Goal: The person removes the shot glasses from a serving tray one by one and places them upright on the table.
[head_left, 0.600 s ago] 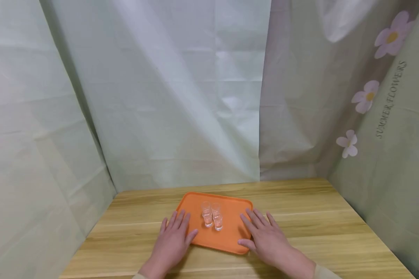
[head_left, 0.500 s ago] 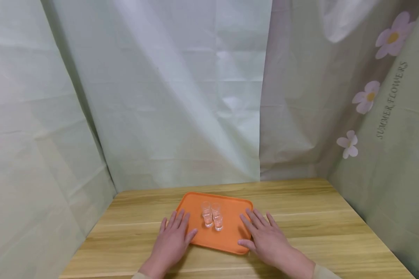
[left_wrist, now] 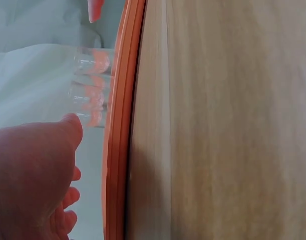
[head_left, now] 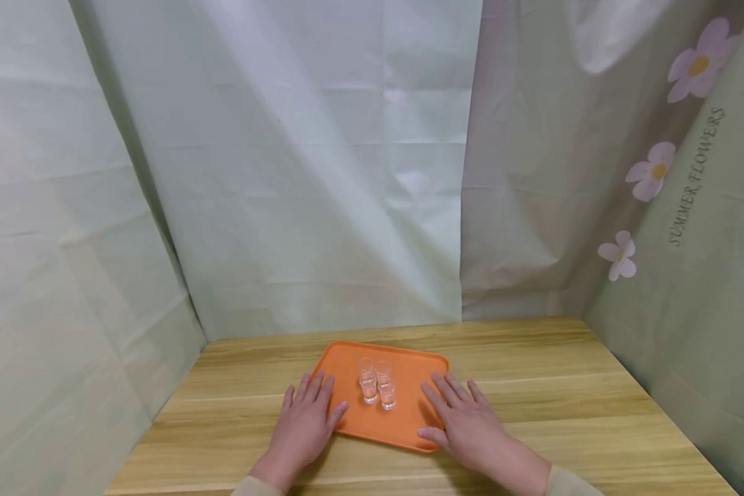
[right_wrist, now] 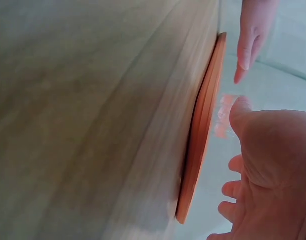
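Several small clear shot glasses (head_left: 387, 396) stand upright, close together, in the middle of an orange tray (head_left: 409, 427). My left hand (head_left: 300, 427) is over the tray's left edge, its fingers spread and nearly straight. Over the right edge is my right hand (head_left: 471, 424), spread in the same way. Neither hand holds anything. Both wrist views show a gap between each palm and the tray's rim (left_wrist: 120, 120). In the right wrist view the glasses (right_wrist: 224, 115) appear partly behind my right thumb.
The tray lies slightly turned on a wood-grain table (head_left: 552, 413). A pale curtain (head_left: 322, 207) hangs behind the table, and another with printed flowers (head_left: 647, 172) closes off the right side.
Both hands have shifted slightly to the left, the right hand a little more. The tray and the glasses have stayed in place.
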Demonstrator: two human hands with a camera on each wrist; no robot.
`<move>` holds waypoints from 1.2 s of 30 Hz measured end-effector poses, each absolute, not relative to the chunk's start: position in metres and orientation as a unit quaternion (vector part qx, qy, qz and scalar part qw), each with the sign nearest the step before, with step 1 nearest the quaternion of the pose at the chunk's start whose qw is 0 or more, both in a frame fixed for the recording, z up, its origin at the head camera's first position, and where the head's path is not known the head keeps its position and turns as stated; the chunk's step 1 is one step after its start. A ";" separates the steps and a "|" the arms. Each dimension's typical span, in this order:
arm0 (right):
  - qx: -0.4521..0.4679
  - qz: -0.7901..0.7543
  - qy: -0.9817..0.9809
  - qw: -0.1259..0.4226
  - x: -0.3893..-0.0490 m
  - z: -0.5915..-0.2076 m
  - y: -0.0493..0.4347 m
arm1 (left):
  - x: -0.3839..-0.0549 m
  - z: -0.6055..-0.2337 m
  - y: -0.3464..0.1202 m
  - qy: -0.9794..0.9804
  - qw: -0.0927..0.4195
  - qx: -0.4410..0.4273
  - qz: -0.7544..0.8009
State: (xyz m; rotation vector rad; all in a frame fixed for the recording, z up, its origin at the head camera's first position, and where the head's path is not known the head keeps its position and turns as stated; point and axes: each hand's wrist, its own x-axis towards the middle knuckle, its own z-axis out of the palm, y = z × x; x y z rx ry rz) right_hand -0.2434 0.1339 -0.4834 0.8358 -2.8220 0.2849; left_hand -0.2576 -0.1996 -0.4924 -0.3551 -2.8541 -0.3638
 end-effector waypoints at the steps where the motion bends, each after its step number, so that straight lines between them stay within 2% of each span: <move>1: 0.283 0.097 -0.950 0.090 -0.243 -0.483 0.134 | -0.258 -0.492 -0.200 -0.977 0.120 -0.120 -0.126; 14: 0.284 0.107 -0.952 0.045 -0.241 -0.486 0.132 | -0.263 -0.492 -0.207 -0.980 0.110 -0.112 -0.118; 29: 0.278 0.101 -0.954 0.039 -0.241 -0.486 0.133 | -0.266 -0.498 -0.211 -0.983 0.082 -0.105 -0.128; 36: 0.268 0.115 -0.957 0.004 -0.241 -0.484 0.132 | -0.266 -0.502 -0.212 -0.981 0.076 -0.102 -0.143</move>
